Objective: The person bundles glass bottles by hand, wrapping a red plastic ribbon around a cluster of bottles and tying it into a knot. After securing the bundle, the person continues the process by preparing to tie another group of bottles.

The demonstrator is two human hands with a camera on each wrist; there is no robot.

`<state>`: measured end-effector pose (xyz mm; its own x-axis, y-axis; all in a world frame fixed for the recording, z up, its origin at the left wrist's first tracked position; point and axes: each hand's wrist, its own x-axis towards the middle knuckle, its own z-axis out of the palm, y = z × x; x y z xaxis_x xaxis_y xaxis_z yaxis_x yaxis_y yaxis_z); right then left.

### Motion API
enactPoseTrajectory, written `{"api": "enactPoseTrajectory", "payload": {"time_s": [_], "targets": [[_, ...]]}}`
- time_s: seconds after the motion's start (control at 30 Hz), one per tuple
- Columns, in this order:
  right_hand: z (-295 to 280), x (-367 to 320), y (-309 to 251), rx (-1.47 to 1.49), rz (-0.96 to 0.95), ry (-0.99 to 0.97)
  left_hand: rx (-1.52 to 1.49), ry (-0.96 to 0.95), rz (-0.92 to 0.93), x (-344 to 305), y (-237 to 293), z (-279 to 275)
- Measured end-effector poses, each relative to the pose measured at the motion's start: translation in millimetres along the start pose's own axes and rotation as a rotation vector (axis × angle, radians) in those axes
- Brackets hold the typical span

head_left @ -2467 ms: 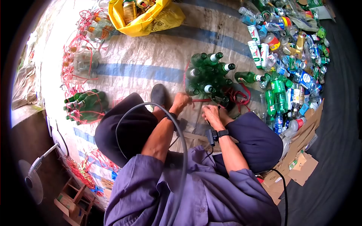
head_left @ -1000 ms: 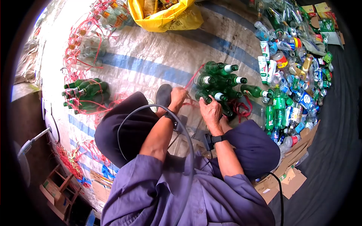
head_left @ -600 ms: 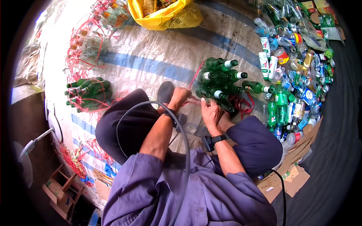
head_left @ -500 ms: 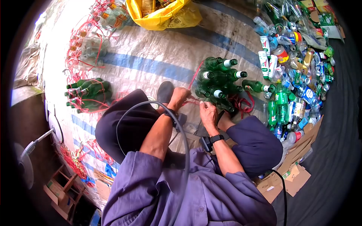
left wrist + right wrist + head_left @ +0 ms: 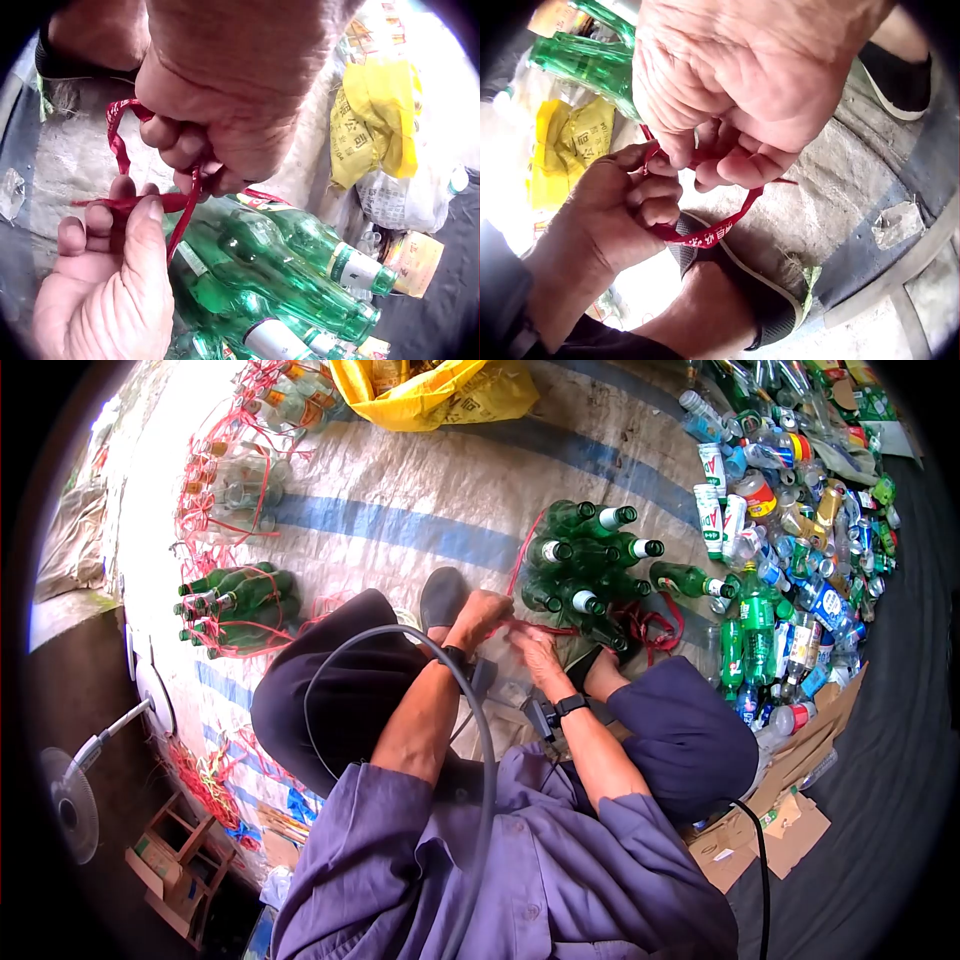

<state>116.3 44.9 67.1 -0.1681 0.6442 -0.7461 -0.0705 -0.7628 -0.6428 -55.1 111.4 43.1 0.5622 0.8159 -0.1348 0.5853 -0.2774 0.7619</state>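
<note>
Green glass bottles (image 5: 590,575) stand in a cluster just beyond the hands, with red strap (image 5: 520,565) along their left side. My left hand (image 5: 482,618) grips the strap with curled fingers, left of the bottles. Close beside it, my right hand (image 5: 535,650) pinches another stretch of strap. In the left wrist view, the red strap (image 5: 120,142) forms a loop between my left hand (image 5: 225,97) and my right hand (image 5: 112,277), whose thumb presses it against the fingers. The right wrist view shows the loop (image 5: 712,234) hanging below both hands.
A single green bottle (image 5: 690,580) lies right of the cluster, near a heap of plastic bottles and cans (image 5: 800,560). Tied bottle bundles (image 5: 240,605) are at the left, a yellow bag (image 5: 440,400) at the top. Feet flank the hands; cardboard (image 5: 770,830) lies lower right.
My right hand touched the near bottles, then came away leftward to the strap beside my left hand. My left hand keeps its grip on the strap.
</note>
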Motion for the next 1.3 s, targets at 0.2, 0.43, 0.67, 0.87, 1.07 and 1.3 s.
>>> {"api": "enactPoseTrajectory", "payload": {"time_s": [0.2,0.43,0.67,0.87,1.07,1.3], "targets": [[3.3,2.1,10.8,0.095,0.073,0.053,-0.132,0.22,0.156,-3.1,-4.4,13.0],[-3.3,-11.0,-20.7,0.336,0.203,0.016,-1.131,-0.126,-0.703,-2.3,12.6,7.4],[-21.6,2.2,-12.1,0.817,0.279,-0.063,-0.988,-0.063,-0.621,-5.3,11.7,20.7],[-22.9,17.7,11.4,0.956,0.345,-0.072,-0.425,-0.068,-0.477,-5.3,2.4,18.0],[-7.6,19.8,14.6,0.991,0.35,0.016,0.358,-0.036,-0.23,-7.7,-41.6,63.5],[-11.2,29.3,20.1,1.081,0.377,0.033,0.279,0.045,-0.209,-8.6,-33.3,50.3]]}}
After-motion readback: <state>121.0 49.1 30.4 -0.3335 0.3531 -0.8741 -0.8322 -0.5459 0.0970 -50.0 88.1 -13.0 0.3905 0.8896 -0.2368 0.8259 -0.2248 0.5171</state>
